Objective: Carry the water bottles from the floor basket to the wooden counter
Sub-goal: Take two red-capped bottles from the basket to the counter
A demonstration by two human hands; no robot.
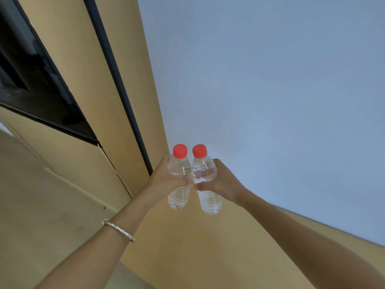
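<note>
Head-worn, forward, near left hand [165, 179]

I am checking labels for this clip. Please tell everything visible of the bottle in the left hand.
The left bottle is clear ribbed plastic, apparently full of water, with a red cap screwed on. The left hand grips its middle and holds it nearly upright in the air, close beside the other bottle.

the left hand [166, 180] covers the middle of the left bottle [179, 195], its fingers only a blur through the clear plastic; the right hand [223, 184] hides the right bottle [210, 203] likewise. a red mark [177, 207] near the left bottle's base is too small to read. both forearms [100, 243] run off the bottom edge. the dark panel [31, 80] is cut by the left edge.
</note>
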